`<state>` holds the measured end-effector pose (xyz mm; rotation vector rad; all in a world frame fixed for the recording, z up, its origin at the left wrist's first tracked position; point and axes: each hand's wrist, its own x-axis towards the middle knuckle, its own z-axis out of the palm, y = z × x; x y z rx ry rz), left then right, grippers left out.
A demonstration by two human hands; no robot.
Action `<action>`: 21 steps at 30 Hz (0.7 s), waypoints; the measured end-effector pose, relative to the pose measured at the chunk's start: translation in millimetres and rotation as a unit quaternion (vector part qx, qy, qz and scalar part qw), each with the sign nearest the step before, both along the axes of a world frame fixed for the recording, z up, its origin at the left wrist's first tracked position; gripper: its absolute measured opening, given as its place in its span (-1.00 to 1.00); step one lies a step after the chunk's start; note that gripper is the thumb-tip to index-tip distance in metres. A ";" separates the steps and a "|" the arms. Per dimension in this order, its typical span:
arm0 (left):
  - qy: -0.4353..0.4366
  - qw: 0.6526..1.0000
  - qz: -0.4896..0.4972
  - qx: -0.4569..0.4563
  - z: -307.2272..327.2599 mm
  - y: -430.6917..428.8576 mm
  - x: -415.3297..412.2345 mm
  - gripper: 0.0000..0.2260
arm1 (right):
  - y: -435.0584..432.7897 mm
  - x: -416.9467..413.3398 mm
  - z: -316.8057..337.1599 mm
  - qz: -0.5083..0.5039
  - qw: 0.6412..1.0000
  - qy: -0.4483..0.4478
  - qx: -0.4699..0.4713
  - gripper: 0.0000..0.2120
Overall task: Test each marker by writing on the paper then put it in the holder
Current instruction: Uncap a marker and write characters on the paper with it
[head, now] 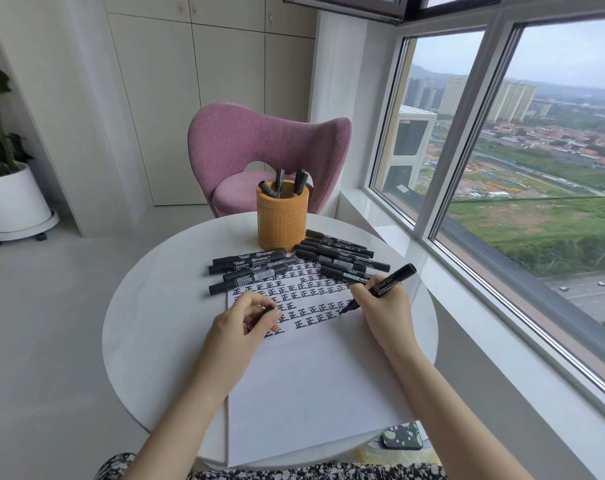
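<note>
Right grip (380, 308) grasps one uncapped marker (389, 281), tip on the paper (311, 393). Left grip (243, 322) pinches one black cap (264, 311). Four capped markers (250, 268) lie left of the holder (282, 220).

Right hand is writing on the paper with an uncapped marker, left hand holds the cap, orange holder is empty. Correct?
Not empty: the head view shows several markers standing in the orange holder. The rest holds: right hand with its marker writing on the paper, left hand holding the cap.
</note>
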<state>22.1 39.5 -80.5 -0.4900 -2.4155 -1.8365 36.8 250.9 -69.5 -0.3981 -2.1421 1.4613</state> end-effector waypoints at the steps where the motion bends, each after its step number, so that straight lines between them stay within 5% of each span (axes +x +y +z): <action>1: 0.000 1.000 0.000 -0.002 0.0 0.1 0.0 -0.96 | 0.2 0.0 -0.1 -0.001 1.000 0.000 -0.005 -0.81; 21: -0.008 1.000 0.002 -0.007 2.6 -0.6 1.6 -0.96 | -0.3 0.6 -0.4 0.005 1.000 -0.002 -0.005 -0.75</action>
